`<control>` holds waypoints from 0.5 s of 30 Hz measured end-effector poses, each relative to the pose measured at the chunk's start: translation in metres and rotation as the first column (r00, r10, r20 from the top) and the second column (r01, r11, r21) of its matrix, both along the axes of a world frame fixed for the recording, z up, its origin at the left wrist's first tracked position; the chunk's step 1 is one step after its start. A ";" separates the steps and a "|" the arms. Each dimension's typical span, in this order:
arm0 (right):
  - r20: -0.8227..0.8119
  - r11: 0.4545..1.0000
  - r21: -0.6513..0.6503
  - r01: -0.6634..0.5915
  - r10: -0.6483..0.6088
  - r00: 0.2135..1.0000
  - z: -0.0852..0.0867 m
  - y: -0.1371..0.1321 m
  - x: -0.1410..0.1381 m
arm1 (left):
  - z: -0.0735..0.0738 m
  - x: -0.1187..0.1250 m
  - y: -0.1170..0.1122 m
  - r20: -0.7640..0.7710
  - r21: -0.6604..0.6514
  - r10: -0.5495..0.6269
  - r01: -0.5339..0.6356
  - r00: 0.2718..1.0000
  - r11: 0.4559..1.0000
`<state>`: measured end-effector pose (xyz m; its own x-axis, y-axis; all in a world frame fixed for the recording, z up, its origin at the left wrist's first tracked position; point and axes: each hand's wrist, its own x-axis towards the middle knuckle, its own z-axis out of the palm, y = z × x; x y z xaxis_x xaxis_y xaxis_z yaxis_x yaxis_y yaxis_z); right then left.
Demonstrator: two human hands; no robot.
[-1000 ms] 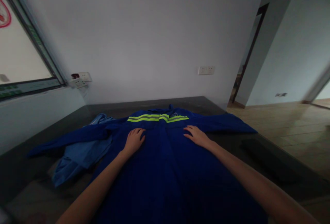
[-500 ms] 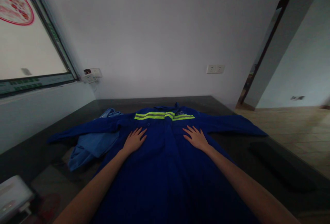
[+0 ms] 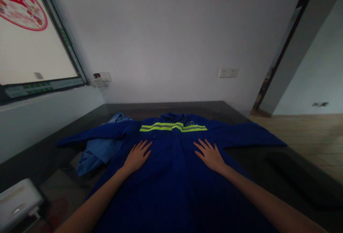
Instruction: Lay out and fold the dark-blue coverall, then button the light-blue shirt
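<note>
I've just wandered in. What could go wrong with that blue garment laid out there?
The blue garment might bunch up if the left hand and right hand pressed unevenly, since both lie on it. The left sleeve lies over a lighter blue cloth, so pulling one could drag the other. The right sleeve reaches the edge of the dark table, so it might slip over.

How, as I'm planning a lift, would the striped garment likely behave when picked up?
The striped garment would probably sag, floppy, as one sleeve drapes over the paler cloth. It may slide easily, since the table looks glossy.
</note>
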<state>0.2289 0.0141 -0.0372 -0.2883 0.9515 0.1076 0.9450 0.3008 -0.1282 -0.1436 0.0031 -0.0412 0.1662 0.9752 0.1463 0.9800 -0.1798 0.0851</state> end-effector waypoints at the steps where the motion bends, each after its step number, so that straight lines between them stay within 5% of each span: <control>1: 0.001 1.000 0.003 0.002 -0.002 1.000 -0.001 -0.005 0.000 | 0.000 0.000 -0.006 -0.004 0.003 0.000 0.000 1.000 1.000; 15: -0.054 0.994 -0.103 -0.027 0.021 0.998 0.007 -0.051 -0.001 | -0.005 -0.014 -0.050 -0.003 0.008 -0.043 0.043 0.999 0.999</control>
